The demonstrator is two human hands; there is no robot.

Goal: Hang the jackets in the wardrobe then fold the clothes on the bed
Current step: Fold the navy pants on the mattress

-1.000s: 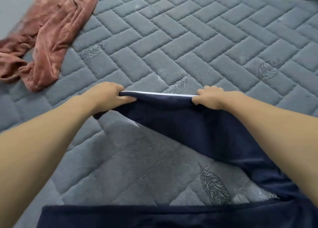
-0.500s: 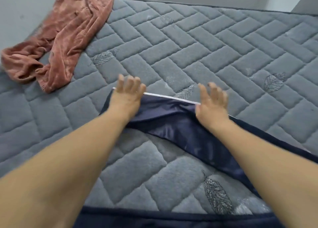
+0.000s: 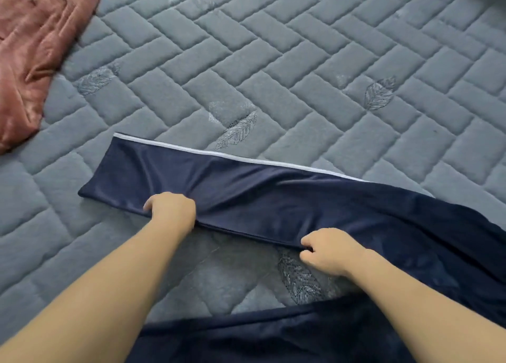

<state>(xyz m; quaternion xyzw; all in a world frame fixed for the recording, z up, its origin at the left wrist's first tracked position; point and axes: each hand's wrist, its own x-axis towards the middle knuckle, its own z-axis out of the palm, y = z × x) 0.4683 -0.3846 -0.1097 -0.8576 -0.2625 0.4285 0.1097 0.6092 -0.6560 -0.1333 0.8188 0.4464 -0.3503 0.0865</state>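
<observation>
Trouser leg (image 3: 246, 193) lies flat — cuff pointing left, both hands gripping.

navy garment (image 3: 273, 198), pink cloth (image 3: 32, 48), grey mattress (image 3: 301, 75)

grey quilted mattress (image 3: 301, 69) fills view, brick-pattern stitching, few embroidered leaf motifs (image 3: 379, 94) scattered across
</observation>
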